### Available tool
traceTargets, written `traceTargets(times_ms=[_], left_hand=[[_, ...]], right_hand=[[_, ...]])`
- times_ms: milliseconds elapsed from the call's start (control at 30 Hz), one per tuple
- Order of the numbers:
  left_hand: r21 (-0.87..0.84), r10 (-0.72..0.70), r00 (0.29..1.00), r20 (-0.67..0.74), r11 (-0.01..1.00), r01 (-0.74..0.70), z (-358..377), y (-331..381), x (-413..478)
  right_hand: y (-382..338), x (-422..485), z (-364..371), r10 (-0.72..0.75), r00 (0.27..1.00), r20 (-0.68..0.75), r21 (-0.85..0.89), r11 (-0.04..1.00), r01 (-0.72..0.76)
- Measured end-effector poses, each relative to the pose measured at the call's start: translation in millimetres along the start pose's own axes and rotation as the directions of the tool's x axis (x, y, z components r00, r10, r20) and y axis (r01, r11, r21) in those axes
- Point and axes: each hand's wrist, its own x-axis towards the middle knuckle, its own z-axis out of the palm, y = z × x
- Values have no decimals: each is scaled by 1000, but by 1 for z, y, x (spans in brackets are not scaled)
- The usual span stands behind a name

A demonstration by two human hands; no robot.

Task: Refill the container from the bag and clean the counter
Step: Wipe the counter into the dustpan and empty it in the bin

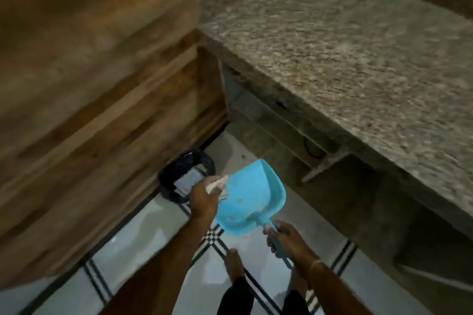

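Head view, blurred, aimed down past a speckled stone tabletop (358,58) to the tiled floor (143,232). Grips the thin handle of a light blue dustpan (252,197) with the right hand (284,238), fingers wrapped round it, pan held in the air and tipped away toward the upper left. Shows a few pale crumbs (240,200) scattered on the pan's inner face. Clutches a pale bunched item (217,185) in the left hand (204,199), fingers curled round it, pressed against the pan's left rim; too blurred to tell cloth from brush. Holds the pan's open lip near a dark bin (167,176) lined with a black bag, standing on the floor against the wooden cabinet (89,84) at left. Puts the tabletop at upper right, well apart from both hands. Shows a bare foot (234,263) on the tiles below the pan, between the two forearms. Carries a thin band (316,263) on the right wrist.
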Motion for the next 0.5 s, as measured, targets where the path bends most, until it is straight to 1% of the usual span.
traceTargets(times_ms=[100,200,300,367,500], left_hand=[[-79,-110,987,-121,992,101,-39,-70,36],[-109,-212,962,-174,975,196,-66,-106,69],[-124,-258,924,-283,965,231,-84,-124,104],[-164,-307,895,-323,950,267,-88,-151,136],[-172,-351,853,-387,936,308,-87,-203,200]], right_hand=[[-19,40,46,65,997,36,-84,995,-61],[-33,95,95,135,988,70,-175,977,-121],[-50,164,145,208,975,78,-230,955,-186],[-62,217,180,238,967,89,-247,946,-210],[-90,325,245,275,951,141,-327,920,-218]])
